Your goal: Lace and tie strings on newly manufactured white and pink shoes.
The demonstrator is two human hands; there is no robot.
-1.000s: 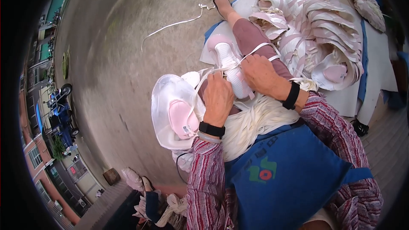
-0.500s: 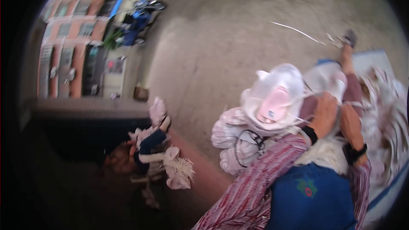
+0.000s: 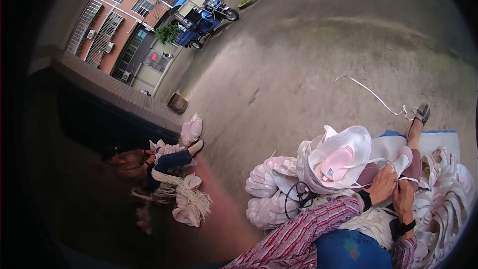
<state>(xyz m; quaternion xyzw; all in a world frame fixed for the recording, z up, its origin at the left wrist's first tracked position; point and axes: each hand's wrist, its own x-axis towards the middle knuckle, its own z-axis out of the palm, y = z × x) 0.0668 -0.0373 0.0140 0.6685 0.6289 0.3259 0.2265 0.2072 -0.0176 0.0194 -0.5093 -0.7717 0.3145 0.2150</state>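
My left hand (image 3: pixel 382 184) and my right hand (image 3: pixel 403 202) are close together over my lap, fingers bent inward. Between and beyond them rests a pale pink and white shoe (image 3: pixel 402 160), its lower part hidden by the hands. A white shoelace (image 3: pixel 379 160) curves from the shoe to my left fingers, which pinch it. My right fingers close on a white lace end (image 3: pixel 411 181) by the shoe's near side. Left of the hands stands an open white plastic bag (image 3: pixel 359 144) with a pink insole-shaped piece (image 3: pixel 338 163) in it. White loose laces (image 3: pixel 371 223) lie over my blue apron (image 3: pixel 348 251).
Bundled pale shoe parts (image 3: pixel 271 177) sit left of the bag, with a thin black cord loop (image 3: pixel 287 204). More white shoe pieces (image 3: pixel 443 194) pile up at right on a sheet (image 3: pixel 438 139). A seated co-worker (image 3: pixel 169 162) is at left; a blue three-wheeler (image 3: pixel 204 20) stands farther off.
My view has swung, so the hands, bag and shoe sit lower in the picture and the building shows more sharply. Both hands stay together at the shoe and lace.
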